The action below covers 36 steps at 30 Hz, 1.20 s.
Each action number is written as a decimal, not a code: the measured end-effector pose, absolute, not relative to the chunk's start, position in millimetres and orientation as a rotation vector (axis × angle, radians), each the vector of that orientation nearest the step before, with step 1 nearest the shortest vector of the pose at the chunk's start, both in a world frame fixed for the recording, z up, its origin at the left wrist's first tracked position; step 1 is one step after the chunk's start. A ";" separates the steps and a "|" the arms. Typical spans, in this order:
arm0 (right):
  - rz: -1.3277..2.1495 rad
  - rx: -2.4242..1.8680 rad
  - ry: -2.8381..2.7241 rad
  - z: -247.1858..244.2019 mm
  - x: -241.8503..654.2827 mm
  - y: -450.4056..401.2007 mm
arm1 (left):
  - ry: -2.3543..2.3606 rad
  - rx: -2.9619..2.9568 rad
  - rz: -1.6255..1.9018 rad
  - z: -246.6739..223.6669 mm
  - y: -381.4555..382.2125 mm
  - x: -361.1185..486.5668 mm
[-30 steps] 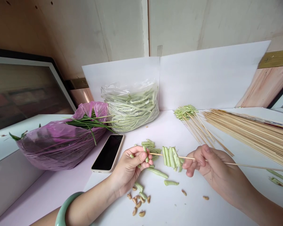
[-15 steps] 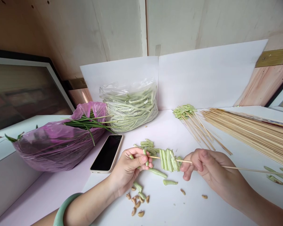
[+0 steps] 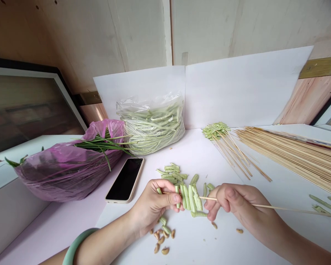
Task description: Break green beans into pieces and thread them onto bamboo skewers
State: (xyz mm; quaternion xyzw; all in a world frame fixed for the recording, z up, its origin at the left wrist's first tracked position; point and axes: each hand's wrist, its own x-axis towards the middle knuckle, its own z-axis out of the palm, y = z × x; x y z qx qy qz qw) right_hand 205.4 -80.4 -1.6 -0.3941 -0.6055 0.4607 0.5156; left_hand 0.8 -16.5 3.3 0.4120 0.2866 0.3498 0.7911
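Observation:
A thin wooden skewer point(image 3: 276, 208) runs through several cut green bean pieces point(image 3: 192, 198) lined up side by side. My left hand point(image 3: 157, 198) pinches a bean piece at the left end of this row, and another short piece shows between its fingers. My right hand point(image 3: 231, 200) grips the skewer to the right of the row, its fingers closed round the stick. Loose bean pieces point(image 3: 172, 173) lie behind my left hand, and small brown beans point(image 3: 161, 240) are scattered in front of it.
A black-screened phone point(image 3: 125, 179) lies left, beside a purple bag of greens point(image 3: 71, 169). Behind stands a clear bag of long beans point(image 3: 154, 129). Filled skewers point(image 3: 216, 130) lie at the back, with many bare skewers point(image 3: 289, 156) and bean scraps point(image 3: 327, 204) at the right.
The bean piece at my left fingers now sits close against the row on the skewer. Both hands have moved slightly lower, and the right hand a little to the left.

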 end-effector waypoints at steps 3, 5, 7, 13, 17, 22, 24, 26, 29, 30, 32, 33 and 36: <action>1.072 -0.975 -1.428 -0.2 204.7 -79.2 | 0.655 0.889 0.742 2.6 -14.6 1.1; 1.025 -0.995 -1.376 0.8 205.6 -77.2 | 0.708 0.875 0.740 2.8 -12.9 1.4; 0.976 -0.989 -1.316 0.9 207.8 -74.6 | 0.777 0.845 0.733 4.1 -11.5 1.5; 0.937 -0.974 -1.180 0.1 214.2 -70.1 | 0.781 0.675 0.722 11.3 -10.0 0.8; 0.939 -0.981 -1.238 2.3 211.6 -71.9 | 0.713 0.621 0.725 13.2 -10.8 0.7; 0.971 -1.033 -1.409 3.9 206.3 -78.1 | 0.698 0.605 0.751 13.4 -11.9 3.0; 0.985 -1.038 -1.458 3.8 205.4 -79.6 | 0.680 0.601 0.771 12.9 -11.5 3.9; 0.987 -1.039 -1.484 3.7 205.3 -80.0 | 0.664 0.598 0.782 11.9 -11.0 4.0; 0.980 -1.045 -1.499 3.8 205.3 -79.7 | 0.645 0.604 0.777 9.4 -10.7 2.7; 0.976 -1.048 -1.501 3.9 205.3 -79.8 | 0.637 0.611 0.775 8.6 -10.7 2.0; 0.967 -1.053 -1.503 4.3 205.3 -80.1 | 0.627 0.629 0.772 7.1 -10.9 0.6; 0.963 -1.054 -1.505 4.5 205.2 -80.4 | 0.624 0.639 0.772 6.7 -11.0 0.1; 0.956 -1.073 -1.513 5.7 204.6 -81.1 | 0.615 0.662 0.783 5.8 -10.7 -0.7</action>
